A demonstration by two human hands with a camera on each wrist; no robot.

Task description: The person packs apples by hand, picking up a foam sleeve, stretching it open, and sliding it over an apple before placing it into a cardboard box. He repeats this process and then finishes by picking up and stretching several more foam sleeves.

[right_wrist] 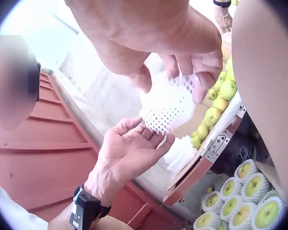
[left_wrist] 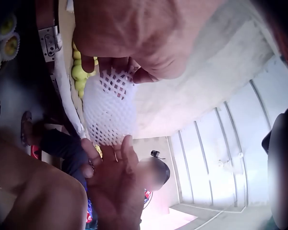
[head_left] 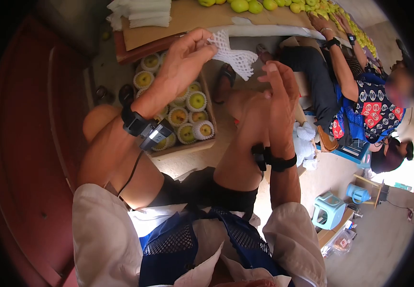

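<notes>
A white foam net sleeve (head_left: 235, 55) stretches out from my left hand (head_left: 187, 57), whose fingers and thumb pinch one end of it. My right hand (head_left: 282, 91) is beside the sleeve's free end, fingers apart and slightly bent. In the left wrist view the sleeve (left_wrist: 109, 112) hangs between the left hand (left_wrist: 134, 38) above and the right hand (left_wrist: 116, 184) below. The right wrist view has the right hand (right_wrist: 168, 38) over the sleeve (right_wrist: 168, 103) and the left hand (right_wrist: 132, 151) at its lower edge; whether the right fingertips touch it, I cannot tell.
Below the left forearm, a box (head_left: 187, 147) holds apples in foam sleeves. Green apples (head_left: 254, 5) and a stack of white sleeves (head_left: 149, 13) lie on the table (head_left: 192, 21). Another person (head_left: 374, 105) sits at the right; a blue stool (head_left: 329, 210) stands lower right.
</notes>
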